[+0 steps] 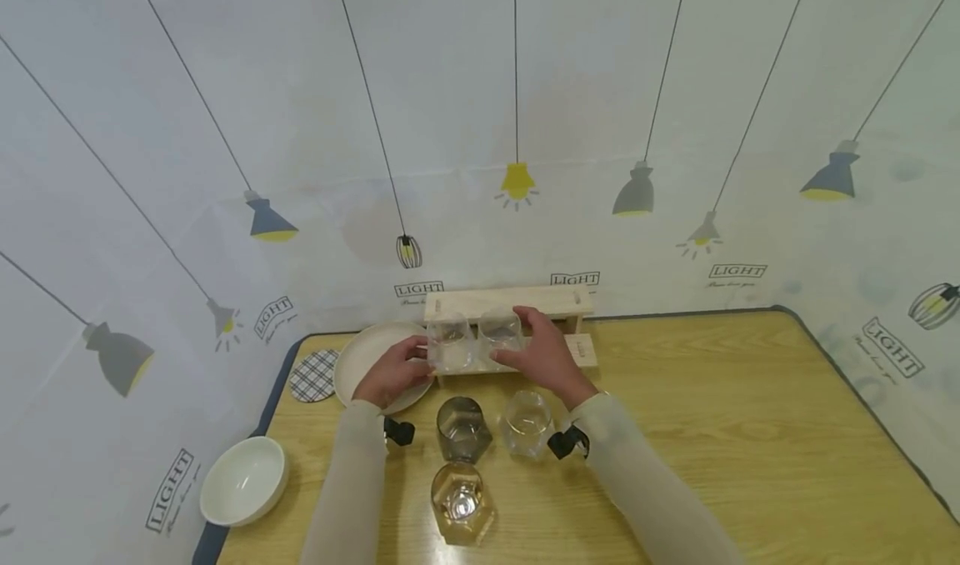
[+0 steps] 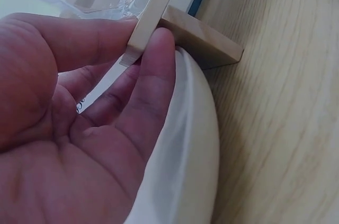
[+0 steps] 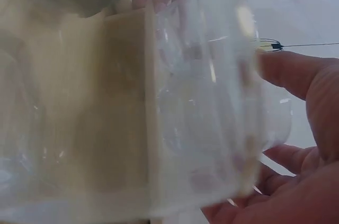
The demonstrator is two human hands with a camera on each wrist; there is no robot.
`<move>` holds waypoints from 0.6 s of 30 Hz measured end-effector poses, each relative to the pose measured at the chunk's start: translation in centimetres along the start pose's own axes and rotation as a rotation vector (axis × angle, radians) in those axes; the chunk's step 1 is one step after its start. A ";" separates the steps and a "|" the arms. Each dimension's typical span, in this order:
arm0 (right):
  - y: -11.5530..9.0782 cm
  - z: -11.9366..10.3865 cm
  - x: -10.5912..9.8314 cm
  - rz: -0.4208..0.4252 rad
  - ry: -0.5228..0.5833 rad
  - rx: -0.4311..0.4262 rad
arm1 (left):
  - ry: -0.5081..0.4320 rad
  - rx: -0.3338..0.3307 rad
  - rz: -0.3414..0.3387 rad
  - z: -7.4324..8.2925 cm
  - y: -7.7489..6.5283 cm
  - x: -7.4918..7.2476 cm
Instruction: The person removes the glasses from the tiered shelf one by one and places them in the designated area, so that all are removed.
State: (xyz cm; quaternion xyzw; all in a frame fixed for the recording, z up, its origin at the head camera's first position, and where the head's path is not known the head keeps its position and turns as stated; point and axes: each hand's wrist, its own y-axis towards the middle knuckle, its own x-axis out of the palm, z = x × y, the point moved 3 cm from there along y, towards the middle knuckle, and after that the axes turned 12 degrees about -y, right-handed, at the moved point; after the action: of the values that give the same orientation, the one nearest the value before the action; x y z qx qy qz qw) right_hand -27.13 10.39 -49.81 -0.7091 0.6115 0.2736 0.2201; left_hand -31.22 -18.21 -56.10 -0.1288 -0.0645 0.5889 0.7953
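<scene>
A two-tier wooden rack (image 1: 510,302) stands against the back wall. On its lower tier two clear glasses sit side by side, a left one (image 1: 450,350) and a right one (image 1: 491,332). My left hand (image 1: 392,372) pinches the left end of the lower board between thumb and fingers, as the left wrist view shows. My right hand (image 1: 553,362) holds the right glass, thumb in front and fingers behind. Nearer me on the table are a grey glass (image 1: 462,433), another clear glass (image 1: 527,425) and an amber glass (image 1: 462,505).
A pale plate (image 1: 358,357) lies left of the rack, partly under my left hand. Beside it is a checked coaster (image 1: 313,375). A white bowl (image 1: 243,482) stands at the table's left edge. Printed cloth hangs behind the wooden table (image 1: 750,432).
</scene>
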 end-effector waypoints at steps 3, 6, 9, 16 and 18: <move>0.3 0.1 0.4 -0.012 -0.029 0.014 | -0.008 -0.002 0.003 -0.1 0.1 -0.1; 0.4 0.1 0.7 -0.012 -0.029 0.017 | -0.011 -0.004 0.002 -0.2 0.2 -0.1; 0.3 0.1 0.7 -0.008 -0.026 0.014 | -0.010 -0.008 0.005 -0.1 0.1 -0.1; -0.2 0.1 0.1 0.018 -0.013 0.019 | -0.037 -0.012 0.008 0.0 0.1 0.0; -0.6 -0.1 -0.2 0.024 0.022 0.016 | -0.040 -0.014 0.012 -0.1 0.0 0.0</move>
State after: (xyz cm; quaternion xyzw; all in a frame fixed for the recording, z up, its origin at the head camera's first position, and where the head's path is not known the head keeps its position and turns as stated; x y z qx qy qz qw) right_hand -26.56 10.63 -49.61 -0.7030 0.6244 0.2633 0.2158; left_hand -31.24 -18.23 -56.23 -0.1227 -0.0838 0.5955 0.7895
